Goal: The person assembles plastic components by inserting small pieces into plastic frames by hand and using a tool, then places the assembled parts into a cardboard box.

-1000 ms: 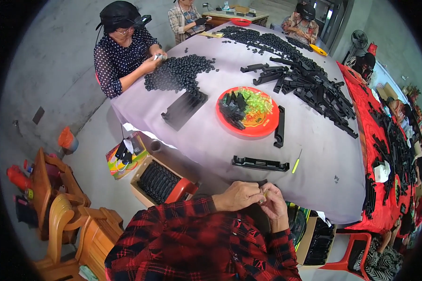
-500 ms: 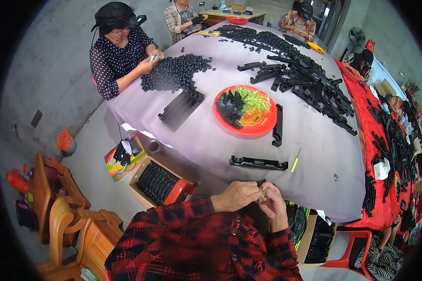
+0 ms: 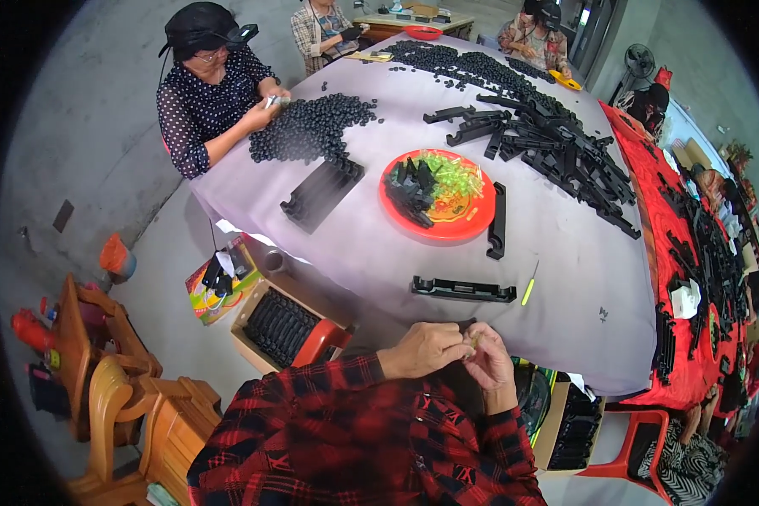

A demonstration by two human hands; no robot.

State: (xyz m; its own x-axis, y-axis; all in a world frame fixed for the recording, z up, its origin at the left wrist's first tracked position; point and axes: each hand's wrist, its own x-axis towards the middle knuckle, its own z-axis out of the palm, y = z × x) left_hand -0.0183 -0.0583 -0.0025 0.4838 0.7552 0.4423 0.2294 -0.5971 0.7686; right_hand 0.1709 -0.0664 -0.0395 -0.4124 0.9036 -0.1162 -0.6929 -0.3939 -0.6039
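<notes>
My left hand (image 3: 423,348) and my right hand (image 3: 491,363) meet close to my chest, at the near edge of the grey table (image 3: 371,244). Their fingertips pinch a small pale part (image 3: 474,341) between them; its shape is too small to make out. A long black plastic strip (image 3: 463,290) lies on the table just beyond my hands, with a thin yellow-handled tool (image 3: 528,288) to its right. Both arms wear red and black plaid sleeves.
A red plate (image 3: 444,226) holds black and green parts, another black strip (image 3: 497,220) beside it. Heaps of black parts (image 3: 557,143) and black round pieces (image 3: 312,126) cover the far table. A person (image 3: 211,93) works at the left; others sit farther back. Cardboard boxes (image 3: 282,325) sit on the floor.
My hands stay joined on the small part with only slight finger movement. The view has shifted a little.
</notes>
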